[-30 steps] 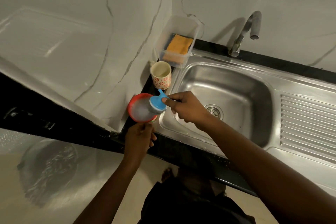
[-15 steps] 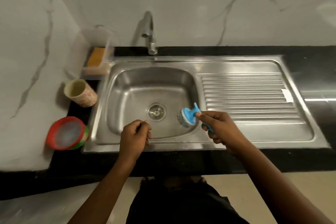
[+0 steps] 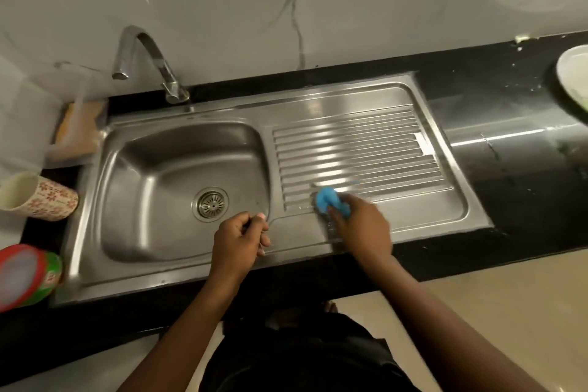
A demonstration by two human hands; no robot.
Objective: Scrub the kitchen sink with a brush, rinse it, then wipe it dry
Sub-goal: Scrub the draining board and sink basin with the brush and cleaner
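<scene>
Down at the lower left of the frame the red-lidded tub [image 3: 22,277] sits alone now. A second ago the brush was dipping into it, with the left hand steadying it. Both have come away, so the loading-up looks finished.

Moving right past the floral cup [image 3: 38,196] and the tap [image 3: 143,60], which shows no water running, the sink [image 3: 178,277] basin looks unscrubbed so far. Half a second ago the brush hung over its right side, near the drain [image 3: 210,204].

The left hand [image 3: 238,240] hovers at the front rim in centre frame, fingers curled into a fist with nothing in it that I can make out.

Now the brush [image 3: 329,202] is down at the lower-left corner of the ribbed drainboard [image 3: 359,149], right of centre. The right hand [image 3: 362,229] is wrapped round its blue handle, fingers closed on it.

Its long axis runs from upper left to lower right, head leading toward the upper left and handle buried in the palm. The bristles seem pressed to the steel, though that end is smeared with motion.

By my reading the scrubbing is just starting, drainboard first, with the basin, the rinse and the wipe all ahead.
</scene>
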